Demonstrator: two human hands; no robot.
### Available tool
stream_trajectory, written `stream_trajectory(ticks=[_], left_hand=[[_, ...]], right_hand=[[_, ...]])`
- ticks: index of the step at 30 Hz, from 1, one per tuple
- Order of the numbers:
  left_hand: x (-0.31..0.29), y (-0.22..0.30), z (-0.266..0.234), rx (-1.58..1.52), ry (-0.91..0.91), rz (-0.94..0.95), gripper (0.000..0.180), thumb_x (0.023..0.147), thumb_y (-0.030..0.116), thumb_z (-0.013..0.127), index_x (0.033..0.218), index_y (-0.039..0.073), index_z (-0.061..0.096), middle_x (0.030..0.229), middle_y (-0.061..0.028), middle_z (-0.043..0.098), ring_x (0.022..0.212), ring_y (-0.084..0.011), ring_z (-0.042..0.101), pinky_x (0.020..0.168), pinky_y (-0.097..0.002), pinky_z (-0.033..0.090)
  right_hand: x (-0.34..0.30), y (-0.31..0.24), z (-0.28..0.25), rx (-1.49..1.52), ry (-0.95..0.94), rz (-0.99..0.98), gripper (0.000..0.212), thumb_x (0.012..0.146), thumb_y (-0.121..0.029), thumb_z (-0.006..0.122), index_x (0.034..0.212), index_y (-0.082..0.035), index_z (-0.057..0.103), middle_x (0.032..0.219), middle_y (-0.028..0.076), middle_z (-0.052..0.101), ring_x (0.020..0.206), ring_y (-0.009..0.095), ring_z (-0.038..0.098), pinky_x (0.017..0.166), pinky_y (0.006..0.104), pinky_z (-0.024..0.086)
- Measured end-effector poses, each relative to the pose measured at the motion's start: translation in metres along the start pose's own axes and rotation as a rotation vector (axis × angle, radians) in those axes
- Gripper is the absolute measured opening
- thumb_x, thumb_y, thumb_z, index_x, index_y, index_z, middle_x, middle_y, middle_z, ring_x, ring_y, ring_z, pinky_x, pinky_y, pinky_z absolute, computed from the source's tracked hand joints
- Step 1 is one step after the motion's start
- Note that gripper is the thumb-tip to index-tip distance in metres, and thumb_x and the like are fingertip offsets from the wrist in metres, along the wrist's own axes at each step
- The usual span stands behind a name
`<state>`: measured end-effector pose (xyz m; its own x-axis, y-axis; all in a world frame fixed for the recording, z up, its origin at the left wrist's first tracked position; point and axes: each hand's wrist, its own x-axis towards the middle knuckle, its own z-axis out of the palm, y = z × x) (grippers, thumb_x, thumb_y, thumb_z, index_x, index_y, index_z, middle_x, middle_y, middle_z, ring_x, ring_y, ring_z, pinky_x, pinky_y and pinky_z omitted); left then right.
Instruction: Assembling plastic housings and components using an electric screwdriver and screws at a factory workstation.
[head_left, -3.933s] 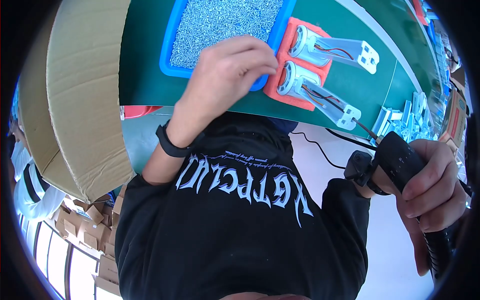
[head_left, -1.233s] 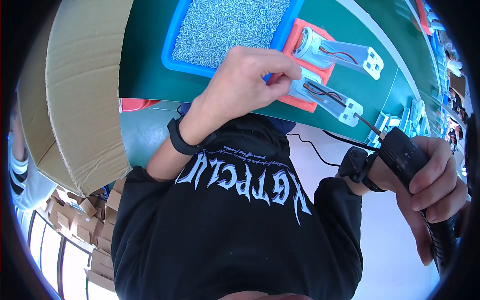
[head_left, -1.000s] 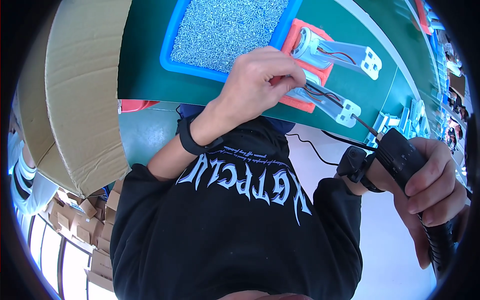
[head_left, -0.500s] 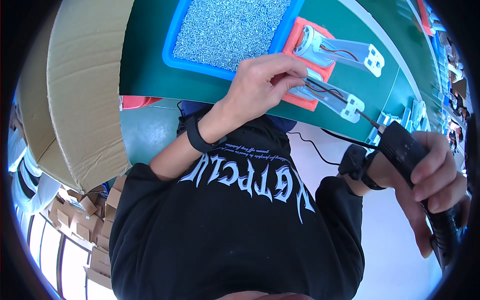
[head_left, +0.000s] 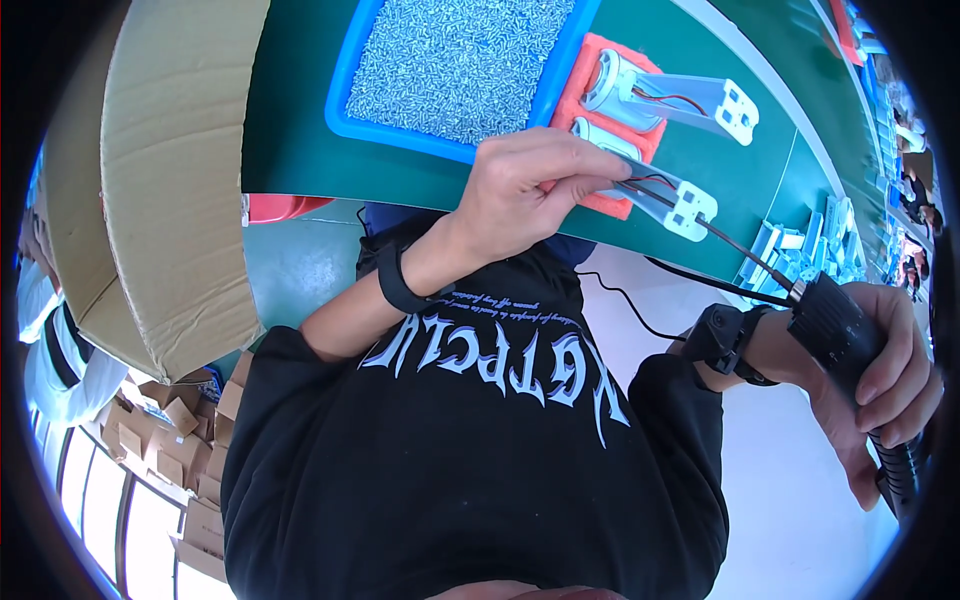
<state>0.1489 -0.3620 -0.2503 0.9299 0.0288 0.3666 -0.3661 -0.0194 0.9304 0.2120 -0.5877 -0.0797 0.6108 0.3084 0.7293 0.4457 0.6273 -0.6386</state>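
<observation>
My right hand [head_left: 885, 375] is wrapped round a black electric screwdriver [head_left: 835, 325] at the right. Its long thin bit passes through the pierced end plate of a white plastic housing [head_left: 690, 212] and runs along inside it beside dark and red wires. My left hand [head_left: 540, 185] pinches near the bit's far end, over the housing; the fingertips hide what is between them. A second white housing [head_left: 690, 100] with red wires lies just beyond. The round ends of both housings sit in a red foam block [head_left: 648, 142].
A blue tray [head_left: 345, 115] full of small metal screws [head_left: 450, 70] stands at the back of the green table [head_left: 300, 150]. Large cardboard [head_left: 180, 180] rises at the left. More white parts [head_left: 815, 240] lie at the right. A black cord [head_left: 630, 310] hangs below the table edge.
The screwdriver has shifted away from the housing, down and to the right, so more of its bit shows outside the end plate. My left hand has moved slightly right and down, still pinching.
</observation>
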Motion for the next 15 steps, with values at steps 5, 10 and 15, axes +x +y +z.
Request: stream_trajectory(ticks=[5, 10, 15], left_hand=[[0.001, 0.000, 0.003, 0.002, -0.018, 0.014, 0.020, 0.069, -0.008, 0.067, 0.085, 0.004, 0.070, 0.078, -0.0070, 0.069, 0.066, -0.0213, 0.065, 0.060, -0.0294, 0.050], [0.002, 0.002, 0.002, 0.033, 0.017, 0.058, 0.024, 0.068, -0.010, 0.065, 0.086, 0.005, 0.070, 0.078, -0.0062, 0.069, 0.067, -0.0214, 0.065, 0.061, -0.0296, 0.050], [0.014, -0.002, -0.015, 0.179, 0.016, 0.248, 0.023, 0.068, -0.009, 0.066, 0.086, 0.006, 0.070, 0.082, -0.0062, 0.069, 0.074, -0.0234, 0.064, 0.064, -0.0321, 0.051]], right_hand=[[0.000, 0.001, -0.001, 0.010, -0.032, 0.030, 0.035, 0.075, -0.039, 0.077, 0.073, -0.010, 0.058, 0.072, 0.000, 0.064, 0.057, 0.013, 0.065, 0.058, 0.0236, 0.057], [0.003, 0.000, 0.000, 0.017, -0.066, 0.064, 0.034, 0.076, -0.038, 0.077, 0.072, -0.010, 0.057, 0.073, 0.000, 0.064, 0.057, 0.013, 0.065, 0.059, 0.0235, 0.057], [-0.009, -0.002, 0.030, -0.220, 0.277, 0.075, 0.031, 0.076, -0.031, 0.078, 0.075, -0.009, 0.056, 0.072, 0.000, 0.064, 0.059, 0.012, 0.065, 0.060, 0.0220, 0.057]])
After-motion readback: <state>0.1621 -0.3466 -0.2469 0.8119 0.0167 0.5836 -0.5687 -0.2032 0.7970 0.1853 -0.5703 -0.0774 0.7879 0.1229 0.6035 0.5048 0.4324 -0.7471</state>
